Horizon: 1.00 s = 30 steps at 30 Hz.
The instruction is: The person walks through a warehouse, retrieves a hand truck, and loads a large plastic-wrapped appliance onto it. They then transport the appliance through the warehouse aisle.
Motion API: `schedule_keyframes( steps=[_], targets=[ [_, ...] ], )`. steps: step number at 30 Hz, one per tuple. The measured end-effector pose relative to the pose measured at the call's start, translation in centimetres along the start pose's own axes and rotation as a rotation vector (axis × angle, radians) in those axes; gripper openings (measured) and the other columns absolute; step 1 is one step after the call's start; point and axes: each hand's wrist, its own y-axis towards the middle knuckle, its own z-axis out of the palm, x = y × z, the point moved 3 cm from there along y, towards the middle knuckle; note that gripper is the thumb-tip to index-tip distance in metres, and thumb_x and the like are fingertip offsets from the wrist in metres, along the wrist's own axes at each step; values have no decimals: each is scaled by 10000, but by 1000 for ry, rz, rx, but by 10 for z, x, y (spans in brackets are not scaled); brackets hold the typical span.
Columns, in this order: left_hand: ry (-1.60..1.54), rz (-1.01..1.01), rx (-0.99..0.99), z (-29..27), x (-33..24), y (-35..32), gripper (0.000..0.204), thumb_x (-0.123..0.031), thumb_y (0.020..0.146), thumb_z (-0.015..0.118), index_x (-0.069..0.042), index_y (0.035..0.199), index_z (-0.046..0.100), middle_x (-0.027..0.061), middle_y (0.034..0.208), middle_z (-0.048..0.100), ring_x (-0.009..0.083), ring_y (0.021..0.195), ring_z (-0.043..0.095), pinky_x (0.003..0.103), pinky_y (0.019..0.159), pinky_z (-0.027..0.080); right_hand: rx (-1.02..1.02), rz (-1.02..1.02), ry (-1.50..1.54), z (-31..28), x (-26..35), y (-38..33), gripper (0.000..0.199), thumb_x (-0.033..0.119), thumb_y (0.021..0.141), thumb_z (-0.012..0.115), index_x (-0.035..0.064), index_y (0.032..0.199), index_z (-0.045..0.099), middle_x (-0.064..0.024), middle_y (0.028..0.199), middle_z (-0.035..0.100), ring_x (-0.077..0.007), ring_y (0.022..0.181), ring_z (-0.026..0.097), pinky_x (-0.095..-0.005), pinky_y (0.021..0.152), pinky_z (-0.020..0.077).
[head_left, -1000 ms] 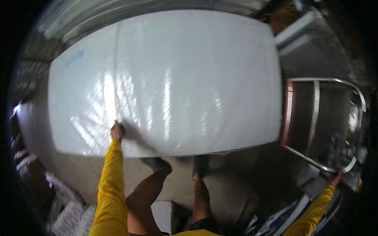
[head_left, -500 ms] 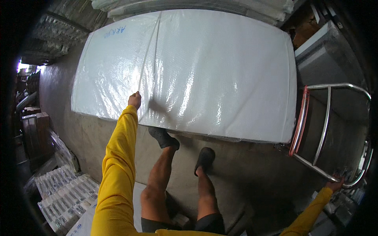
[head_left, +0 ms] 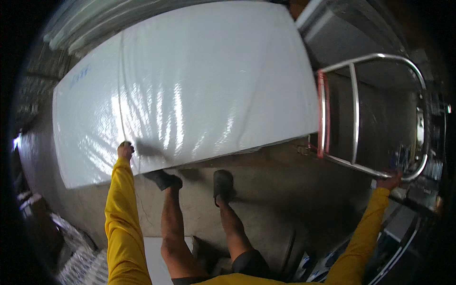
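Grey concrete floor [head_left: 280,190] fills the lower middle of the view, dim and bare between the person's two dark shoes. Across the upper half lies a large white slab [head_left: 190,90], flat and rectangular, wrapped in shiny clear plastic film that shows streaks of glare and long creases; a small blue scrawl sits near its far left corner. The slab rests low, its near edge just in front of the shoes, and its right end reaches the metal trolley [head_left: 361,114], whose tubular chrome handle frame with a red band stands at the right. The left hand [head_left: 125,150], in a yellow sleeve, is closed on the film at the slab's near edge, pinching a ridge of plastic that runs up across the surface. The right hand [head_left: 390,181] is stretched out to the side and curled around the trolley's lower chrome rail. Stacked pale sheets [head_left: 80,28] lie behind the slab, and cluttered packages [head_left: 80,261] crowd the lower left.
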Motion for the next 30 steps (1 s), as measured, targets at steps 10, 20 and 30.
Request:
schedule_keyframes(
  steps=[10,20,30],
  targets=[
    [-487,257,161,237,-274,-149,285,-152,932,553,53,1124,603,144,1007,684,210,948,641,333,862,496,66,-690,-647,23,118,-8,616,373,875,663,7,1301,410,-181,1292,475,-268,1134,496,-413,977,397],
    [-465,-44,341,577,-570,-185,541,-348,878,606,73,1212,547,254,1162,611,398,1068,590,416,931,454,544,-897,-1356,186,187,34,626,382,763,774,-14,1177,523,-178,1021,670,-297,919,675,-396,823,525],
    [-945,-216,322,600,-541,-186,483,-471,953,450,-35,778,563,79,667,538,227,601,549,393,584,490,313,-1022,-1536,164,186,38,635,503,837,667,19,1216,509,-162,990,662,-274,876,680,-380,775,532]
  ],
)
